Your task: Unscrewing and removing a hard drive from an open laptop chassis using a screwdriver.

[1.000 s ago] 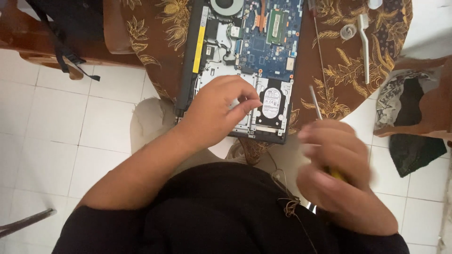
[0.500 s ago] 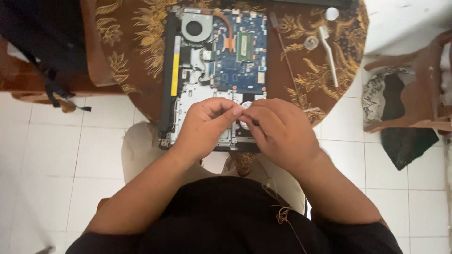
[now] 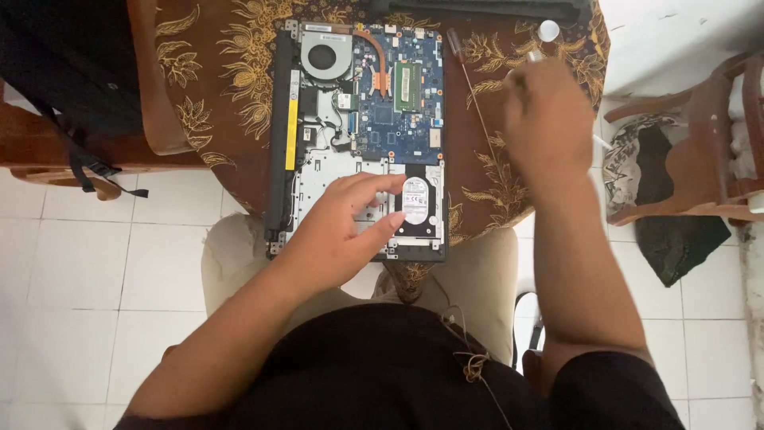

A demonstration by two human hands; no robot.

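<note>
An opened laptop [image 3: 374,103] lies bottom-up on a brown table with a gold-patterned cloth [image 3: 223,80], its fan, blue board and hard drive [image 3: 418,203] exposed. My left hand [image 3: 342,235] rests open on the laptop's near part, fingertips touching the hard drive's left edge. My right hand [image 3: 549,119] is stretched to the table's far right, blurred, over a white tool [image 3: 598,142] whose end pokes out beneath it; whether it grips the tool is unclear. A thin screwdriver [image 3: 477,111] lies on the cloth between laptop and right hand.
A small white round cap [image 3: 549,30] sits beyond the right hand. A black panel [image 3: 477,8] lies along the table's far edge. A wooden chair [image 3: 700,159] with dark cloth stands on the right; a black bag [image 3: 64,64] on the left. White tiled floor below.
Both hands were together at the hard drive half a second ago. My right hand has since swung away to the table's far right; my left hand has spread open on the laptop.
</note>
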